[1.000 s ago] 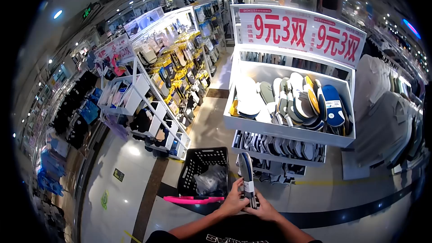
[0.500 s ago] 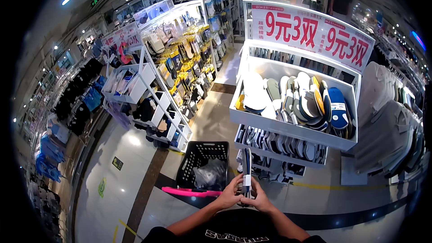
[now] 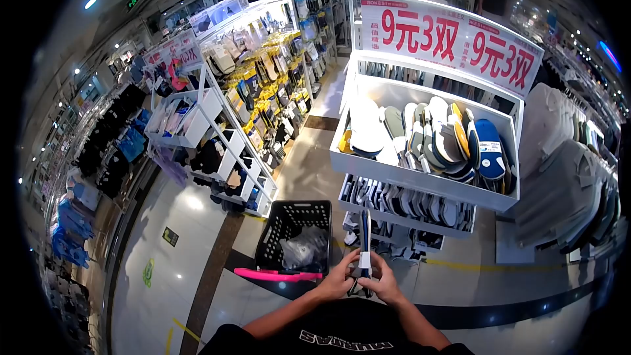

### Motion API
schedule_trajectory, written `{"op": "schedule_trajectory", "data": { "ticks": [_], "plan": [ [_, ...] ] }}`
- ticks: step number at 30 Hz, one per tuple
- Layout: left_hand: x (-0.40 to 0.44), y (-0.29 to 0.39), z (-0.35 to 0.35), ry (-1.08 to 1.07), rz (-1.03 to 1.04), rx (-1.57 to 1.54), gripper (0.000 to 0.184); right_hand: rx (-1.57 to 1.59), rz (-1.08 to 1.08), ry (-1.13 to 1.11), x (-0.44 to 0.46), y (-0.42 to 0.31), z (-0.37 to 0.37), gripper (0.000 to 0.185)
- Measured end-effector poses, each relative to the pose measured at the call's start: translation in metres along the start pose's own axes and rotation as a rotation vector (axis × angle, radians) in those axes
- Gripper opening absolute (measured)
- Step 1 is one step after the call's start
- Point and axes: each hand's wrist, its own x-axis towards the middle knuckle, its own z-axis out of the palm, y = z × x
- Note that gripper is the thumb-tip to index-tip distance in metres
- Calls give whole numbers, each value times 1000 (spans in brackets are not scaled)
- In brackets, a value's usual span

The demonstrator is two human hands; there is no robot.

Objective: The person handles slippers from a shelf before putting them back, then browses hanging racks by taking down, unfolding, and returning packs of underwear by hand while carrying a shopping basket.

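Observation:
Both my hands hold a thin stack of flat packed socks (image 3: 365, 233) upright in front of my body. Dark and light layers show along its edge, with a white paper label (image 3: 365, 260) around the middle. My left hand (image 3: 340, 277) wraps its left side, and my right hand (image 3: 383, 281) grips its right side, the thumbs near the bottom. Just beyond the stack stands a white display bin (image 3: 420, 181) filled with similar flat socks (image 3: 442, 133) in white, grey, yellow and blue.
A black basket (image 3: 268, 230) with a pink handle (image 3: 276, 277) and clear plastic bags (image 3: 305, 248) inside stands on the floor at left. Lower shelves of socks (image 3: 407, 200) sit under the bin. Grey garments (image 3: 559, 190) hang at right; a packed sock rack (image 3: 263, 85) stands left.
The view has shifted slightly, and the sock stack sits a little further right relative to the basket. Both hands keep hold of it.

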Motion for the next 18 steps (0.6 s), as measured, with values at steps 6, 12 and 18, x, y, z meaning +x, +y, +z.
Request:
{"op": "schedule_trajectory", "data": {
  "ticks": [6,12,18],
  "plan": [
    [4,1,-8,-42,-4,-12,80,97,41,26,2,-12,-1,83],
    [0,20,-13,5,-152,13,53,162,101,172,2,-12,0,78],
    [-2,22,2,86,-146,-93,43,270,153,246,-1,-7,4,69]
  ]
}}
